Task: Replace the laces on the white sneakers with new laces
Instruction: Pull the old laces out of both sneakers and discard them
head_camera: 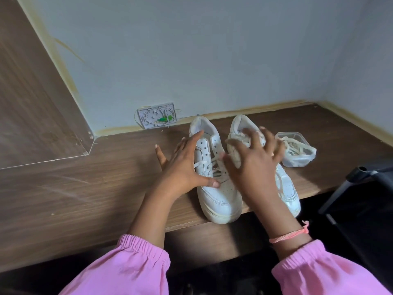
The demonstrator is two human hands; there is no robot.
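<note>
Left hand [182,165] spread wide, fingers straight, resting on left sneaker [214,177], thumb by its laces [209,165]. Right hand [253,158] also splayed, blurred, over right sneaker [285,188]; holding anything or not, cannot tell. Both sneakers side by side on wooden desk [85,188], toes at its near edge. Just right of them, clear tub [297,152] with pale new laces [295,145].

A brown wood-grain desk top [89,188] runs along a pale grey-blue wall [212,50]. A small white open wall box with a green bit inside [157,118] sits low on that wall. A black metal chair frame [361,188] stands at the right.
</note>
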